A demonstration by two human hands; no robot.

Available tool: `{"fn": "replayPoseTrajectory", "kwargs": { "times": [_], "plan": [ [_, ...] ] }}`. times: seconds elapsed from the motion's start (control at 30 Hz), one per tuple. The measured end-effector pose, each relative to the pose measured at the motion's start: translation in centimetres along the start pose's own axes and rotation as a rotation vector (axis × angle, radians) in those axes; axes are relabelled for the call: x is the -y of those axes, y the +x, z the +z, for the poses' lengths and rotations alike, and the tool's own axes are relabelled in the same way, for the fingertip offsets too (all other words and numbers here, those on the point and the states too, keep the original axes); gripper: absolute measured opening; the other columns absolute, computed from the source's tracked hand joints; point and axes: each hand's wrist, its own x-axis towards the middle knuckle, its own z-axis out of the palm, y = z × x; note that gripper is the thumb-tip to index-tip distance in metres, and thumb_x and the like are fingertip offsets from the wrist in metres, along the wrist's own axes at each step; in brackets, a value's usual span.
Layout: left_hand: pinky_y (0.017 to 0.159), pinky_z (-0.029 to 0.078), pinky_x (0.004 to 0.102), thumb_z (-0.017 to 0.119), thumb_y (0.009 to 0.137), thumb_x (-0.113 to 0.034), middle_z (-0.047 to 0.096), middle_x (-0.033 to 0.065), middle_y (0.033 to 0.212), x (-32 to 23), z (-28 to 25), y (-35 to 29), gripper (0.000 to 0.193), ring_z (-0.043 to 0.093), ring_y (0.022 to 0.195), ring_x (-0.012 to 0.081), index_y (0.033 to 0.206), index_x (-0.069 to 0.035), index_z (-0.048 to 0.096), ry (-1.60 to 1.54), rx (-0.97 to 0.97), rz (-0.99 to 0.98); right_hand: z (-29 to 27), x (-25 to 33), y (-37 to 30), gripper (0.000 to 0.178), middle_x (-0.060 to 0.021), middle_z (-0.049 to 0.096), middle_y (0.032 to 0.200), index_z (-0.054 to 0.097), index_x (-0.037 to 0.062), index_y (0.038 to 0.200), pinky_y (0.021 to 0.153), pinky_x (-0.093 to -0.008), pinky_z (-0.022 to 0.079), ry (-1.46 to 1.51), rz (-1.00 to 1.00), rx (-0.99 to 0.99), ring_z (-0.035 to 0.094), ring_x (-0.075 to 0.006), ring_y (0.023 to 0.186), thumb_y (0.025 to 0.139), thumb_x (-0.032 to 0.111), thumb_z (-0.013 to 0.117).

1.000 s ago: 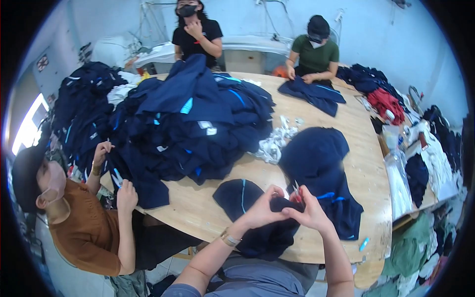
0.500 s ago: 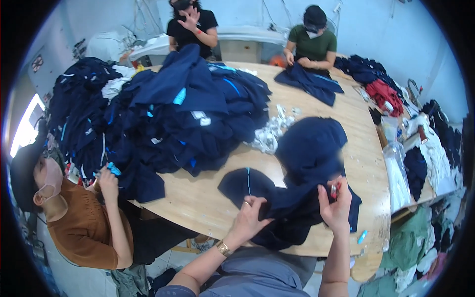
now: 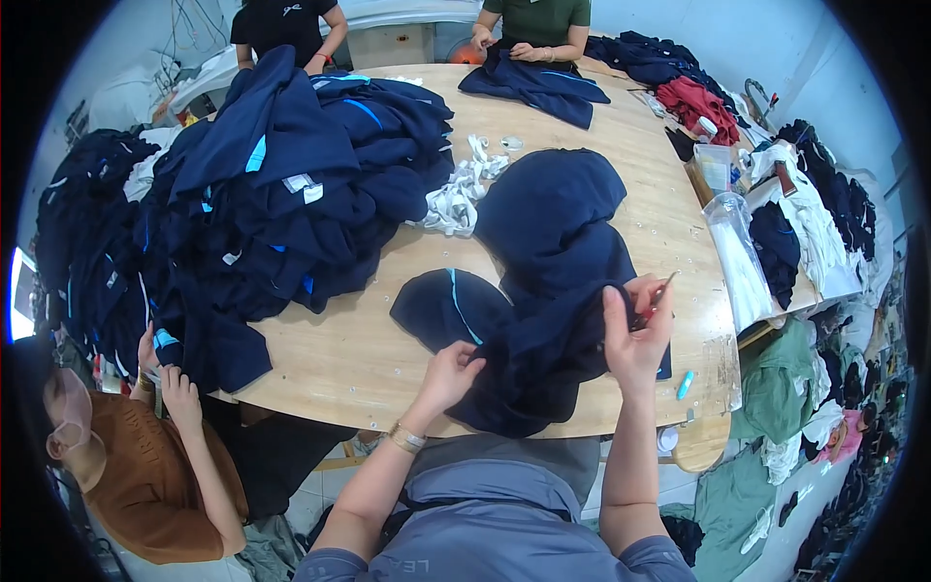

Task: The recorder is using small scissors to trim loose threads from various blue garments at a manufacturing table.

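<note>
Left hand (image 3: pixel 454 373) low, grip clenched on navy garment (image 3: pixel 543 359) at near edge of wooden surface (image 3: pixel 359 349). Right hand (image 3: pixel 635 330) raised, grip pinching garment fold plus small metal tool (image 3: pixel 659 291). Big navy pile (image 3: pixel 291 194) left, white strips (image 3: pixel 461 194) beyond.

A large oval table of light wood (image 3: pixel 378 354) carries a high heap of dark navy garments (image 3: pixel 291 184), a small pile of white fabric strips (image 3: pixel 456 199), a folded navy garment stack (image 3: pixel 558 218) and a light blue marker (image 3: pixel 685 385).
</note>
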Motion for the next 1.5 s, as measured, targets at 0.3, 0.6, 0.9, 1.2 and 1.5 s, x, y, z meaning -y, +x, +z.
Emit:
{"fn": "replayPoseTrajectory", "kwargs": {
  "times": [0.3,0.6,0.9,1.2,1.5],
  "plan": [
    [0.087,0.048,0.0359,0.041,0.095,-0.033,0.059,0.0112,0.113,-3.1,-6.6,-0.7,0.036,0.057,0.104,0.0223,0.111,-0.003,0.054,-1.430,0.340,-0.221,-3.0,-7.8,-1.3,0.023,0.0002,0.040,0.070,0.040,0.0026,0.084,0.053,-0.0230,0.036,-0.167,0.240,-0.063,0.038,-0.0087,0.059,0.081,0.002,0.063],
    [0.086,0.043,0.0333,0.070,0.074,-0.039,0.057,0.0106,0.101,0.0,-4.8,1.8,0.051,0.054,0.098,0.0209,0.110,-0.006,0.056,-0.018,-0.122,0.143,0.6,-13.5,-7.2,0.031,-0.0195,0.054,0.088,0.039,0.0042,0.095,0.063,-0.0468,0.045,-0.736,0.346,0.303,0.057,-0.0404,0.081,0.077,0.014,0.062],
    [0.085,0.044,0.0390,0.073,0.071,-0.025,0.060,0.0188,0.098,-0.4,-5.1,0.4,0.048,0.055,0.096,0.0347,0.110,-0.003,0.057,0.343,-0.033,0.227,5.3,-6.7,-5.8,0.025,-0.0170,0.048,0.086,0.044,-0.0003,0.090,0.071,-0.0406,0.037,-0.301,-0.061,0.353,0.047,-0.0351,0.080,0.067,-0.001,0.055],
    [0.079,0.046,0.0339,0.072,0.074,-0.025,0.061,0.0193,0.094,-2.5,-5.5,0.5,0.045,0.059,0.087,0.0284,0.108,0.000,0.057,0.256,0.054,0.068,7.6,-11.8,-9.9,0.035,-0.0234,0.058,0.081,0.036,0.0015,0.096,0.065,-0.0434,0.047,-0.139,0.399,0.599,0.059,-0.0399,0.078,0.072,0.008,0.061],
    [0.086,0.044,0.0244,0.077,0.071,-0.018,0.057,0.0109,0.105,-3.7,-5.2,0.0,0.073,0.052,0.097,0.0136,0.125,0.012,0.038,-0.546,0.180,0.024,6.1,-7.3,-10.4,0.037,-0.0042,0.053,0.083,0.043,0.0039,0.101,0.072,-0.0249,0.043,0.381,0.855,0.489,0.053,-0.0117,0.077,0.072,0.000,0.065]
  ]
}}
